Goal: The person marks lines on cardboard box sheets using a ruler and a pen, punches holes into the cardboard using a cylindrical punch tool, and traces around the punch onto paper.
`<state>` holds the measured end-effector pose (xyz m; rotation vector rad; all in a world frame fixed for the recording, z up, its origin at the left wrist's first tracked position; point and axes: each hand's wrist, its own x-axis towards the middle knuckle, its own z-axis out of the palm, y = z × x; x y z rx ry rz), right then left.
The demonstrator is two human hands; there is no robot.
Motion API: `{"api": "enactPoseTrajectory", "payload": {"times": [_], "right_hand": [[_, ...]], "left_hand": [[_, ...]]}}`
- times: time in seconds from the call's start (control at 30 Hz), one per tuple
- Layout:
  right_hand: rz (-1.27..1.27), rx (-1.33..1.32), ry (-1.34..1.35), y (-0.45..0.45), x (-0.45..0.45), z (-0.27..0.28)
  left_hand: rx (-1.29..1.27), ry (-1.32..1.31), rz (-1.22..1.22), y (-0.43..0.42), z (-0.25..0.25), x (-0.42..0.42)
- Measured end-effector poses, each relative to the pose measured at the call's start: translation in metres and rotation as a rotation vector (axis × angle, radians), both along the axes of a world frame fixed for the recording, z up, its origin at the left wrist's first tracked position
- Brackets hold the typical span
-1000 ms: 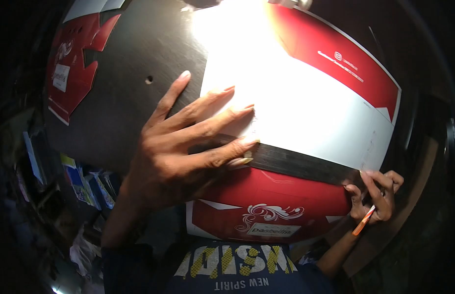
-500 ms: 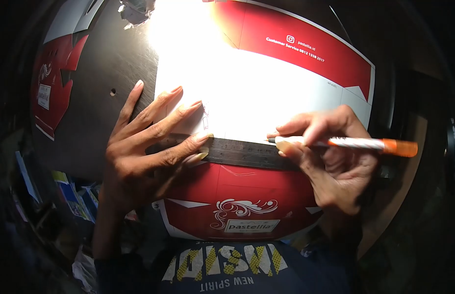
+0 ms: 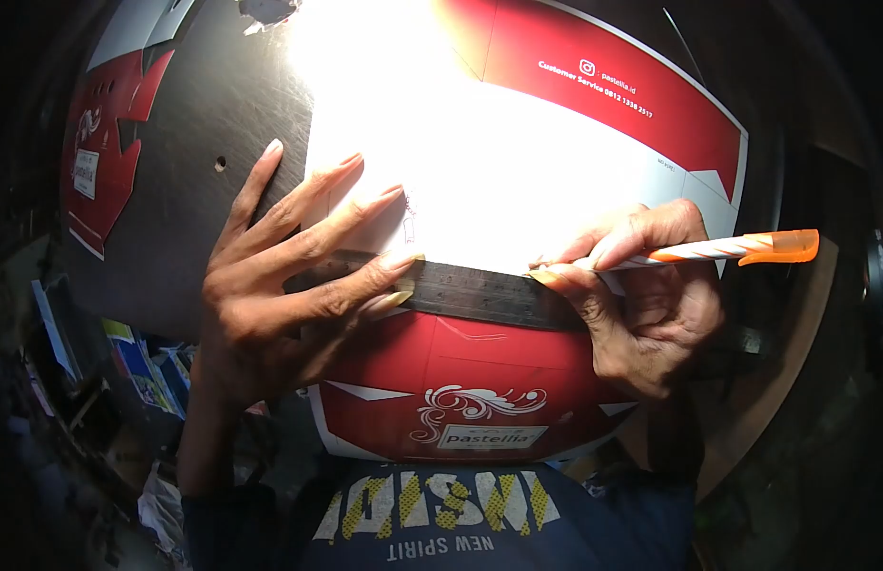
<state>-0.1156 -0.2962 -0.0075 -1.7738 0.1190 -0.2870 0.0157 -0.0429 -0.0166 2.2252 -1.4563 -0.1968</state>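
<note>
A dark ruler [image 3: 470, 293] lies across a red and white printed sheet [image 3: 546, 171], along the border between its white and lower red areas. My left hand [image 3: 304, 257] rests with fingers spread over the sheet's left side, thumb and forefinger pressing on the ruler. Between the thumb and fingers of my right hand [image 3: 641, 295] is a white striped pen [image 3: 684, 251] with an orange cap on its rear end. Its tip is at the ruler's upper edge, partly hidden by my fingertips. Small pen marks [image 3: 410, 214] show on the white area near my left fingers.
A cut red and white cardboard piece [image 3: 104, 162] lies at the left of the dark work surface [image 3: 213, 105], which has a small hole. Crumpled material [image 3: 268, 9] sits at the top. Bright lamplight washes out the sheet's upper part. Books or packets [image 3: 147, 371] stand below left.
The pen has tilted so its capped end sits higher, and my right hand has turned slightly with it. The sheet appears shifted a little rightward in view. My left hand stays on the ruler.
</note>
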Motion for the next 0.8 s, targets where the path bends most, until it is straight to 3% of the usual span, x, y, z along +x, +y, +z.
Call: {"api": "enactPoseTrajectory", "payload": {"times": [0.47, 0.57, 0.8], "right_hand": [[-0.030, -0.086, 0.023, 0.000, -0.001, 0.002], [0.124, -0.127, 0.055, -0.005, -0.001, 0.007], [0.132, -0.143, 0.048, -0.004, 0.000, 0.008]], "left_hand": [[-0.003, 0.011, 0.001, 0.000, -0.001, -0.001], [-0.006, 0.005, -0.001, 0.000, -0.001, -0.001], [-0.006, 0.013, -0.001, 0.000, 0.001, 0.000]]}}
